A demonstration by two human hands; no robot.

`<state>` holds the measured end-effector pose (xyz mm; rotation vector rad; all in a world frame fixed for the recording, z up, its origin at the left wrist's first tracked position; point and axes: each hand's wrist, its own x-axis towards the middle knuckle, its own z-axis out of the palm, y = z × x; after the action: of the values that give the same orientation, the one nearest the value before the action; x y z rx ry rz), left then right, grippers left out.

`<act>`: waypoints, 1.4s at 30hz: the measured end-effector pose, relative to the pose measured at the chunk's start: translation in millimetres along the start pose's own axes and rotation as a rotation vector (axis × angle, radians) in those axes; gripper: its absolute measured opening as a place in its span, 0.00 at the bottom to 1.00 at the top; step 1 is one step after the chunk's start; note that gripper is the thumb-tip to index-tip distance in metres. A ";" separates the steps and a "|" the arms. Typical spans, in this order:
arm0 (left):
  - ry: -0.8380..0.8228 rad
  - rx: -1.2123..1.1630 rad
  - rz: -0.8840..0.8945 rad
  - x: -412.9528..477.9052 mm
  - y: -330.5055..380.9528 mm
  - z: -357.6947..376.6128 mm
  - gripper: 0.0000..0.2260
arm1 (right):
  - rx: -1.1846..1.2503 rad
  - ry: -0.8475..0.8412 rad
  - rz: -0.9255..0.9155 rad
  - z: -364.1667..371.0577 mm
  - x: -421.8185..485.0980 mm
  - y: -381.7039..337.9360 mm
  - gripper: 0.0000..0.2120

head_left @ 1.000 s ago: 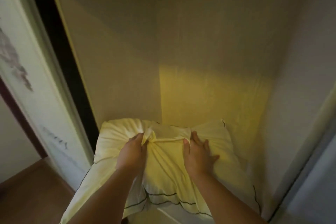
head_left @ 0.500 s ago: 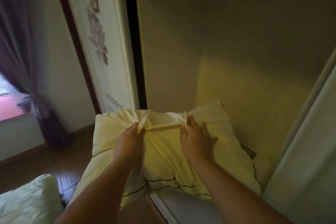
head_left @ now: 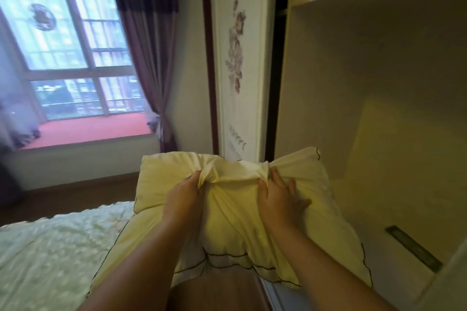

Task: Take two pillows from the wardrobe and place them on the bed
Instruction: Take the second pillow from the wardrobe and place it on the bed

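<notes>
I hold a pale yellow pillow (head_left: 235,230) with dark scalloped trim in front of me, off the wardrobe floor. My left hand (head_left: 185,197) is clenched on a bunch of its cover at the top. My right hand (head_left: 279,197) grips the cover beside it, fingers spread over the fabric. The open wardrobe (head_left: 379,83) is on the right, its lower compartment bare. The bed (head_left: 50,255), with a pale patterned cover, lies at the lower left, and the pillow's left edge hangs over its corner.
A white sliding wardrobe door (head_left: 240,63) with a flower print stands just behind the pillow. A window (head_left: 70,40) with a red sill and a purple curtain (head_left: 154,58) is at the far left. Wooden floor (head_left: 75,192) runs between bed and wall.
The view has swung left from the wardrobe interior to the window and bed. The pillow has come out of the wardrobe with both hands holding it the same way.
</notes>
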<state>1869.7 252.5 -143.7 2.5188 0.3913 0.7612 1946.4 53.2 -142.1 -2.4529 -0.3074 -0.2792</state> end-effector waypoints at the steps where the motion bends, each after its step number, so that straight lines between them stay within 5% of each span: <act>1: 0.017 0.010 -0.021 -13.2 0.0 -7.7 0.15 | 0.010 -0.020 -0.021 -0.2 -7.9 -2.7 0.26; 21: 0.384 0.214 -0.491 -284.9 -46.4 -199.1 0.12 | 0.157 -0.363 -0.516 26.4 -220.5 -137.9 0.27; 32: 0.512 0.361 -0.712 -499.9 -61.6 -335.0 0.21 | 0.261 -0.541 -0.795 29.3 -433.9 -228.5 0.24; 42: 0.583 0.405 -0.882 -668.1 -60.5 -431.6 0.17 | 0.311 -0.654 -0.895 12.8 -613.7 -275.7 0.27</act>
<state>1074.2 194.6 -155.1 2.0244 1.8429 1.0682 1286.0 180.3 -161.4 -1.8851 -1.5946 0.2115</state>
